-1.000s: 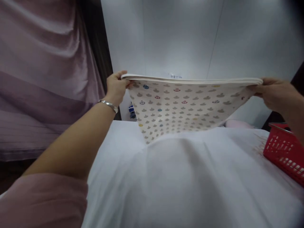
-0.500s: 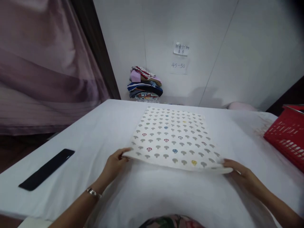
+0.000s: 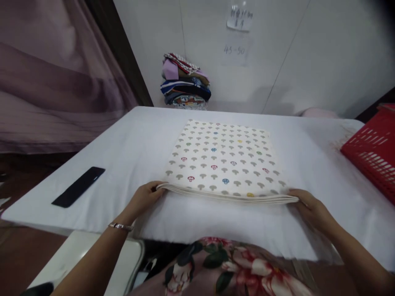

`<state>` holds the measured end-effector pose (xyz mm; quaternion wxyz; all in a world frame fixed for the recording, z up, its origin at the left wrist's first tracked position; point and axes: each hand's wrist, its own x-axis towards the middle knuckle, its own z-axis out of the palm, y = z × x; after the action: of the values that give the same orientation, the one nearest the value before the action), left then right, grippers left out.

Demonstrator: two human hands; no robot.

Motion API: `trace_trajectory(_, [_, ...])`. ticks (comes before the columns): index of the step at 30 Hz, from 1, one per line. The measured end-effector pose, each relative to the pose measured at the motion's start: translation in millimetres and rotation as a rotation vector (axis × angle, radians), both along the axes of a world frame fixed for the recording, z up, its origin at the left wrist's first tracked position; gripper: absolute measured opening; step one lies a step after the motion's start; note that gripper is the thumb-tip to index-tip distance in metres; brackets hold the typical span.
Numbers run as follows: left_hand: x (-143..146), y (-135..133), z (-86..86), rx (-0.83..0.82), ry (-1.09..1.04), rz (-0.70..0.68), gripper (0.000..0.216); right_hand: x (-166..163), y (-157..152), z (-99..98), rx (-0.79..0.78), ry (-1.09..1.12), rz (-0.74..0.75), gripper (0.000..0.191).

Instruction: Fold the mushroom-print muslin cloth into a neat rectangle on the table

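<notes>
A cream cloth (image 3: 225, 160) printed with small grey, red, blue and yellow mushrooms lies folded in layers on the white-covered table (image 3: 129, 144). Its near edge is lifted a little, showing several stacked layers. My left hand (image 3: 148, 195) pinches the near left corner, thumb on top. The near right corner is gripped between the thumb and fingers of my right hand (image 3: 308, 204). The fingertips under the cloth are hidden on both sides.
A black flat strip (image 3: 78, 187) lies on the table's left. A red plastic basket (image 3: 370, 148) stands at the right edge. Folded clothes (image 3: 187, 82) are stacked beyond the far edge, by the wall with paper signs (image 3: 240, 18). A pale stool (image 3: 92, 250) is below left.
The view has tipped downward, bringing the floral clothing and the stool into sight. Both hands still hold the cloth's near corners, and its near edge now shows stacked layers.
</notes>
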<state>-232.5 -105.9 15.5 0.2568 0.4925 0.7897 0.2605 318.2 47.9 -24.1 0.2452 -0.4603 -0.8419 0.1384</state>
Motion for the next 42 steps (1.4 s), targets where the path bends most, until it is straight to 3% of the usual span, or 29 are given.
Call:
trace_trajectory(5, [9.3,-15.8,-9.3,0.148,0.466,-0.136,0.032,6.8,-13.8,-6.4,0.163,-0.102,0.148,0.026])
trace_trajectory(8, [24.9,-20.8,-13.3,0.288,0.653,-0.216,0.033,1.9,-22.3,-5.2,0.285,-0.235,0.137,0.029])
trace_trajectory(16, [91.9,15.4,-9.6,0.375,0.666,-0.574,0.037,-48.5,-38.1,16.2,0.415,-0.423,0.158,0.036])
trace_trajectory(22, [146.3,45.8,-9.8,0.399,0.711,-0.766,0.029,-62.1,-44.2,21.3,0.438,-0.458,0.151,0.029])
trace_trajectory(30, [177.9,60.2,-14.8,0.359,0.700,-0.774,0.025,-101.1,-58.1,25.3,0.414,-0.444,0.186,0.027])
trace_trajectory(36, [178.0,62.6,-11.8,0.284,0.644,-0.713,0.020,-140.1,-59.4,19.4,0.410,-0.395,0.211,0.023])
trace_trajectory(42, [175.7,61.3,-9.2,0.249,0.610,-0.691,0.019,-151.1,-53.1,8.1,0.356,-0.368,0.229,0.024])
